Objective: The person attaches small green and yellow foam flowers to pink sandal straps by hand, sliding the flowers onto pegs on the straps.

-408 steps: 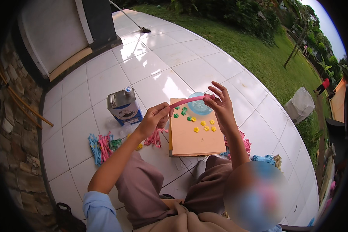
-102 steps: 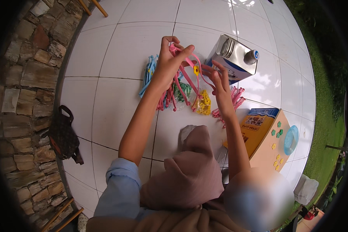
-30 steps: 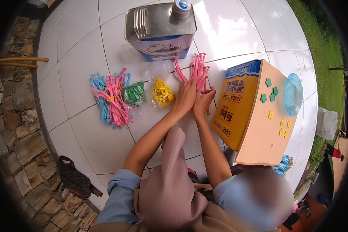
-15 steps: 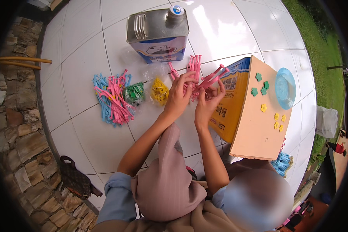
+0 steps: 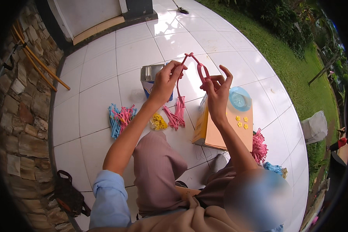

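Pink plastic strips with knobbed ends and a long loop (image 5: 196, 59) are raised in front of me between both hands. My left hand (image 5: 162, 85) pinches one length, whose thin tail hangs down below the fingers. My right hand (image 5: 217, 96) grips the looped part between thumb and fingers, with the other fingers raised. Whether this is one strip or two joined at the top, I cannot tell. Below the hands, more pink strips (image 5: 175, 119) lie on the floor. Beside them sits a clear bag of yellow flower-shaped pieces (image 5: 157, 121).
Pink and blue strips (image 5: 121, 116) are heaped at left. A metal can (image 5: 146, 72) stands behind my left forearm. At right, a cardboard-topped box (image 5: 219, 135) bears yellow flowers (image 5: 239, 125) and a blue dish (image 5: 246, 97). Further pink strips (image 5: 259, 149) and blue strips (image 5: 273, 168) lie beyond it.
Both hands have risen from the floor pile, bringing pink strips up and spreading them apart. The view has tilted up, showing more floor and the doorway.
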`<control>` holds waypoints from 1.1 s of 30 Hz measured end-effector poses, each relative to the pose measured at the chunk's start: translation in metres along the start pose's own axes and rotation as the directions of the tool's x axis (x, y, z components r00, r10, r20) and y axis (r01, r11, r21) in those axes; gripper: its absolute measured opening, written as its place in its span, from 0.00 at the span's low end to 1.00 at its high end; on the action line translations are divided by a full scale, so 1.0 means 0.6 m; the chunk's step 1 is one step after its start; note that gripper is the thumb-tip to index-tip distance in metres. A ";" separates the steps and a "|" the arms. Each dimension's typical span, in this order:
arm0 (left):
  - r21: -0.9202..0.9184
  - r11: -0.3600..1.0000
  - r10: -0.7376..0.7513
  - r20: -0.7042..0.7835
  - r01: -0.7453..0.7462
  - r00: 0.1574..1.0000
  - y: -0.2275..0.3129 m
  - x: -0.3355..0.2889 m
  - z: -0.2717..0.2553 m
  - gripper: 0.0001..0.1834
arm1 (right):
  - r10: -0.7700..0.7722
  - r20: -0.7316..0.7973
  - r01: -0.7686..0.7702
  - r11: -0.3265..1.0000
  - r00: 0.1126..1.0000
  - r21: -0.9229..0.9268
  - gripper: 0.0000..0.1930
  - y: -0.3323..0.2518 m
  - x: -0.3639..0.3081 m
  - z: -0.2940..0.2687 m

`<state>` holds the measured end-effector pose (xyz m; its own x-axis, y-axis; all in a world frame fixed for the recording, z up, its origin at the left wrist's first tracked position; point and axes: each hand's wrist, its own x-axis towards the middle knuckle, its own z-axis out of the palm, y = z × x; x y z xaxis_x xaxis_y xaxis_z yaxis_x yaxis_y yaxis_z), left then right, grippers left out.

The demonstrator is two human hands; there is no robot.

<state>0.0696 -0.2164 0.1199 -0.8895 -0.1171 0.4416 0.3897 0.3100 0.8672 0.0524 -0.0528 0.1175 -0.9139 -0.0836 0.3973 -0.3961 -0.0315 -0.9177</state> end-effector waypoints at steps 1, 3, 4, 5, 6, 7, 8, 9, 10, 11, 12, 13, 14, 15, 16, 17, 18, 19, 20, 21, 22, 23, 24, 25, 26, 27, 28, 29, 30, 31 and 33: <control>0.052 0.990 -0.131 0.017 0.130 0.991 0.018 0.002 -0.007 0.18 | -0.034 0.034 0.036 0.998 0.999 -0.053 0.24 -0.016 0.014 -0.012; 0.321 0.941 0.158 -0.149 -0.103 0.976 0.037 -0.011 0.010 0.26 | -0.057 0.132 0.080 0.981 0.990 -0.176 0.24 -0.045 0.024 -0.033; 0.587 0.773 0.444 -0.231 -0.240 0.866 0.047 -0.015 0.018 0.35 | -0.049 0.194 0.097 0.964 0.980 -0.247 0.24 -0.064 0.024 -0.043; 0.765 0.573 0.473 -0.015 -0.295 0.881 0.062 -0.024 0.012 0.50 | -0.056 0.243 0.109 0.971 0.968 -0.213 0.25 -0.066 0.019 -0.047; 0.807 0.440 0.501 0.144 -0.393 0.854 0.086 -0.031 0.016 0.48 | -0.063 0.241 0.116 0.970 0.968 -0.212 0.25 -0.071 0.013 -0.054; 0.763 0.445 0.440 0.269 -0.468 0.857 0.084 -0.026 0.024 0.47 | -0.051 0.302 0.119 0.970 0.952 -0.211 0.25 -0.079 0.007 -0.061; 0.716 0.455 0.368 0.390 -0.529 0.844 0.078 -0.027 0.029 0.46 | -0.035 0.368 0.118 0.972 0.929 -0.203 0.26 -0.085 -0.004 -0.063; 0.672 0.456 0.468 0.377 -0.584 0.799 0.074 -0.028 0.033 0.41 | -0.062 0.393 0.153 0.967 0.917 -0.205 0.27 -0.079 -0.012 -0.069; 0.676 0.451 0.468 0.377 -0.583 0.799 0.068 -0.032 0.032 0.41 | -0.066 0.395 0.156 0.967 0.916 -0.200 0.27 -0.083 -0.015 -0.078; 0.618 0.512 0.419 0.427 -0.597 0.801 0.061 -0.034 0.033 0.38 | -0.050 0.453 0.218 0.920 0.890 -0.325 0.27 -0.092 -0.017 -0.094; 0.555 0.575 0.366 0.483 -0.601 0.795 0.061 -0.038 0.032 0.35 | -0.018 0.504 0.274 0.855 0.864 -0.440 0.28 -0.099 -0.019 -0.108; 0.527 0.619 0.353 0.475 -0.582 0.806 0.063 -0.045 0.030 0.25 | 0.091 0.470 0.166 0.863 0.878 -0.476 0.28 -0.114 -0.020 -0.120; 0.517 0.625 0.353 0.481 -0.585 0.802 0.069 -0.051 0.034 0.25 | 0.069 0.450 0.179 0.856 0.890 -0.485 0.29 -0.112 -0.017 -0.136; 0.396 0.819 0.241 0.419 -0.414 0.876 0.076 -0.054 0.038 0.21 | 0.063 0.431 0.167 0.864 0.900 -0.475 0.29 -0.114 -0.013 -0.148; 0.247 0.946 0.103 0.379 -0.208 0.920 0.077 -0.057 0.046 0.18 | 0.057 0.410 0.155 0.872 0.910 -0.465 0.30 -0.119 -0.011 -0.157; 0.151 0.937 0.251 0.331 -0.314 0.910 0.071 -0.060 0.053 0.10 | 0.062 0.405 0.148 0.872 0.912 -0.467 0.30 -0.123 -0.007 -0.161; 0.147 0.938 0.249 0.338 -0.313 0.908 0.065 -0.060 0.062 0.10 | 0.046 0.401 0.163 0.867 0.915 -0.472 0.30 -0.126 -0.005 -0.165; 0.005 0.970 0.232 0.266 -0.242 0.936 0.059 -0.061 0.070 0.08 | 0.029 0.397 0.178 0.861 0.918 -0.476 0.30 -0.129 -0.004 -0.169; -0.140 0.974 0.202 0.195 -0.177 0.960 0.060 -0.060 0.077 0.07 | 0.031 0.393 0.175 0.861 0.919 -0.478 0.30 -0.135 -0.003 -0.173; -0.207 0.978 0.038 0.230 0.011 0.972 0.069 -0.060 0.079 0.08 | 0.040 0.377 0.163 0.855 0.926 -0.492 0.31 -0.140 -0.003 -0.177; -0.208 0.978 0.037 0.234 0.012 0.972 0.067 -0.057 0.082 0.08 | 0.050 0.360 0.150 0.849 0.932 -0.506 0.31 -0.142 -0.003 -0.180; -0.299 0.948 -0.037 0.237 0.109 0.971 0.065 -0.052 0.085 0.08 | 0.049 0.356 0.149 0.847 0.933 -0.509 0.31 -0.143 -0.002 -0.184; -0.386 0.900 -0.111 0.247 0.203 0.963 0.063 -0.049 0.087 0.09 | -0.008 0.349 0.226 0.775 0.937 -0.591 0.32 -0.143 -0.001 -0.188; -0.343 0.917 -0.124 0.243 0.205 0.962 0.064 -0.048 0.088 0.10 | -0.065 0.348 0.295 0.687 0.935 -0.664 0.33 -0.144 0.000 -0.191; -0.346 0.916 -0.120 0.244 0.202 0.962 0.062 -0.047 0.090 0.10 | -0.067 0.347 0.296 0.684 0.936 -0.666 0.33 -0.147 0.001 -0.195; -0.318 0.933 -0.088 0.252 0.168 0.964 0.058 -0.047 0.092 0.10 | -0.127 0.326 0.332 0.621 0.937 -0.710 0.33 -0.151 0.001 -0.198; -0.290 0.948 -0.056 0.260 0.133 0.964 0.055 -0.046 0.092 0.11 | -0.189 0.310 0.361 0.554 0.932 -0.750 0.34 -0.154 0.002 -0.201; -0.296 0.947 -0.049 0.259 0.127 0.965 0.055 -0.044 0.093 0.11 | -0.193 0.310 0.364 0.548 0.931 -0.753 0.34 -0.158 0.003 -0.204; -0.397 0.892 -0.102 0.291 0.217 0.951 0.055 -0.042 0.093 0.11 | -0.146 0.237 0.273 0.667 0.960 -0.694 0.34 -0.161 0.004 -0.207; -0.488 0.818 -0.149 0.329 0.304 0.932 0.056 -0.040 0.093 0.11 | -0.090 0.171 0.177 0.769 0.981 -0.614 0.34 -0.165 0.005 -0.209; -0.579 0.740 -0.177 0.321 0.341 0.930 0.058 -0.040 0.093 0.11 | -0.053 0.134 0.115 0.853 0.990 -0.510 0.34 -0.163 0.006 -0.208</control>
<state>0.0911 -0.1502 0.1264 -0.9732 0.1390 0.1831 0.1233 -0.3568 0.9260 0.0769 0.0741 0.2092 -0.8714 -0.2145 0.4412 -0.4880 0.4710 -0.7348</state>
